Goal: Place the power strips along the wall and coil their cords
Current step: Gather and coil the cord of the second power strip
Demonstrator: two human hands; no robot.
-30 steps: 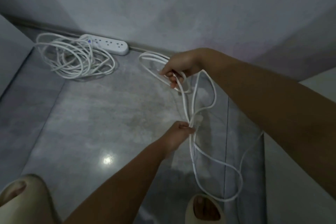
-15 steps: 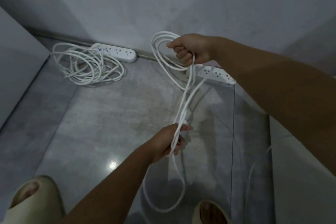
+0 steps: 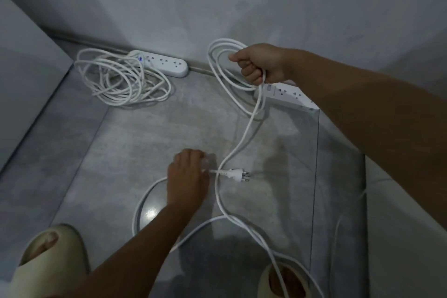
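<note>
One white power strip point(image 3: 167, 63) lies against the wall's foot, its cord point(image 3: 121, 80) in a loose coil on the floor to its left. A second white power strip point(image 3: 289, 95) lies to the right, partly behind my right arm. My right hand point(image 3: 260, 64) grips several loops of that strip's white cord point(image 3: 219, 65) above the floor. The cord runs down from there and trails in a wide loop on the floor point(image 3: 232, 220). My left hand point(image 3: 187, 176) pinches the cord just behind its plug point(image 3: 238, 174), which points right.
The grey tiled floor point(image 3: 135, 143) meets a grey wall point(image 3: 217, 7) at the back and a panel at the left. My two feet in cream slippers point(image 3: 52, 256) stand at the bottom. A pale surface point(image 3: 406, 237) borders the right side.
My left hand slid down the cord to the plug end near the floor. The cord between my hands went slack and spread into a wide loop. My right hand keeps the loops raised.
</note>
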